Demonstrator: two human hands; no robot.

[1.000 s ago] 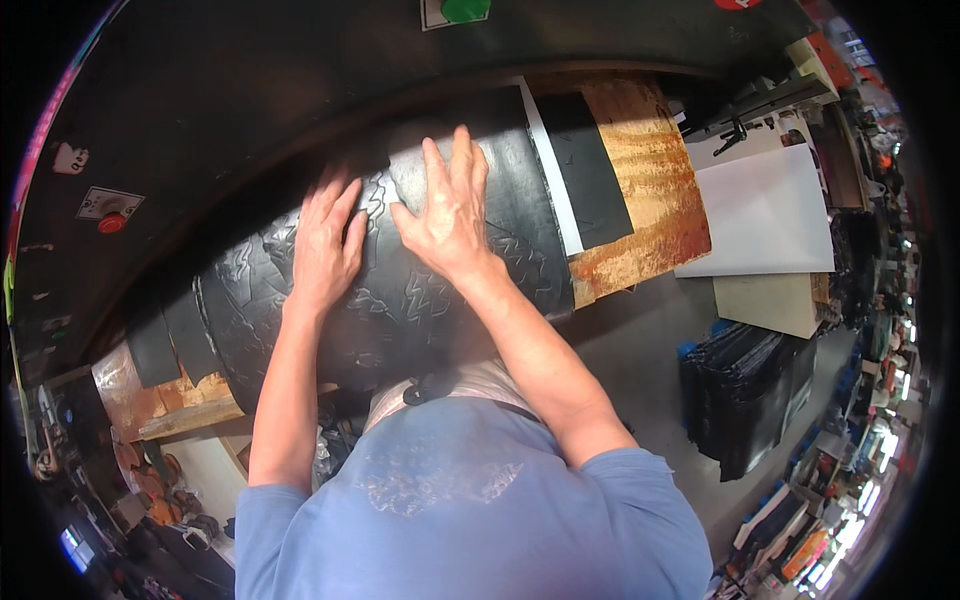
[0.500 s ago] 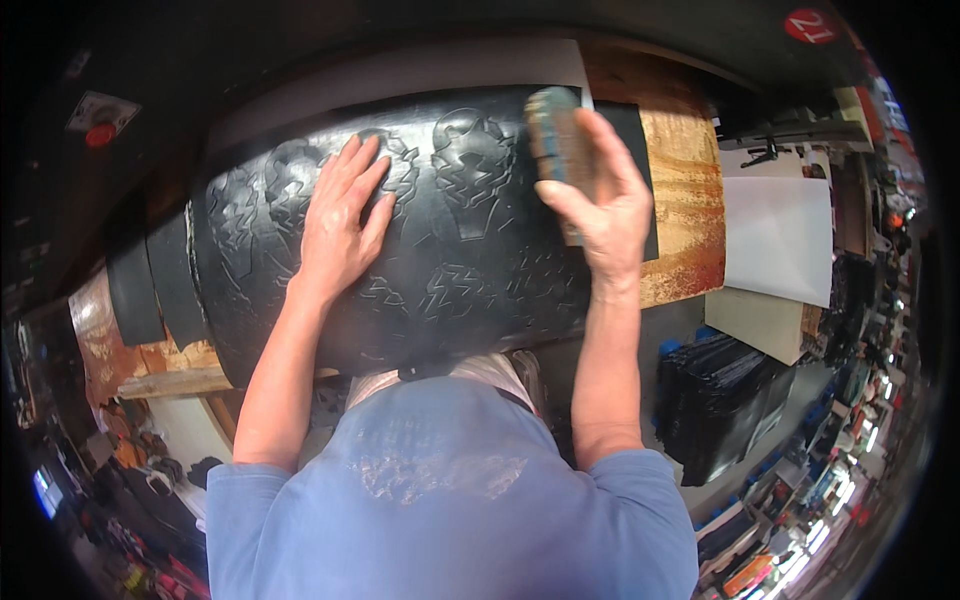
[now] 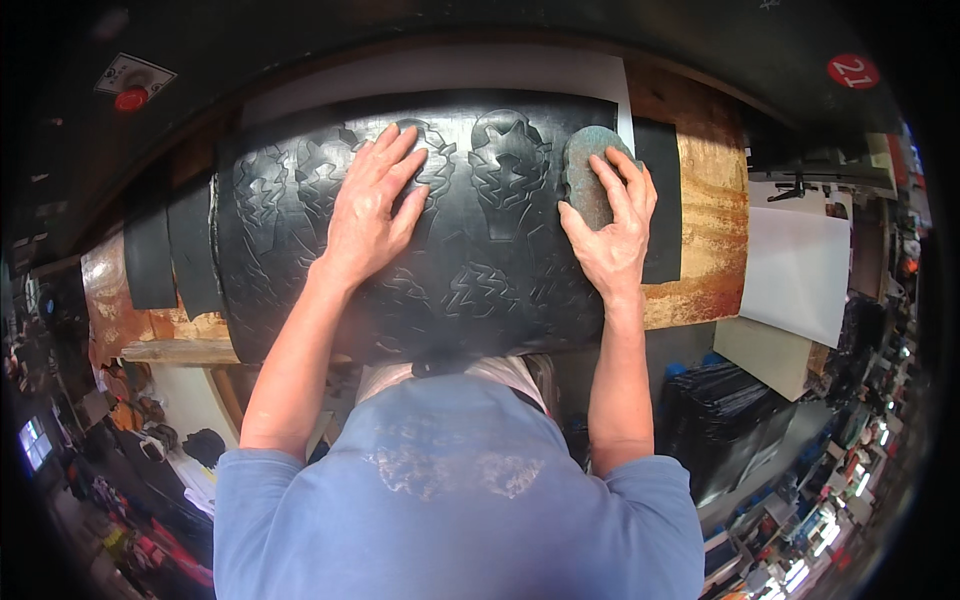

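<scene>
A large black rubber sheet [image 3: 440, 290] lies over the work board, with several sole-shaped outlines and zigzag marks pressed or cut into its surface. My left hand [image 3: 372, 205] rests flat on it with fingers stretched out, partly covering one of those shapes. Toward the sheet's right edge sits a greenish-grey, sole-shaped cutting die [image 3: 588, 180] with a wavy rim. My right hand [image 3: 618, 225] grips this die, the thumb at its left edge and the fingers across its right part. The die now lies about flat, right of the last sole outline.
A wooden board [image 3: 710, 220] shows beneath the sheet at the right. Dark machinery with a red button [image 3: 131, 98] overhangs the far side. Black strips [image 3: 150, 255] lie at left, a white panel [image 3: 785, 270] at right. Stacked black sheets [image 3: 725, 405] stand lower right.
My right hand has turned the die from a tilted, edge-on position to lying about flat near the sheet's right side. My left hand stays on the same part of the sheet. The whole view has shifted slightly.
</scene>
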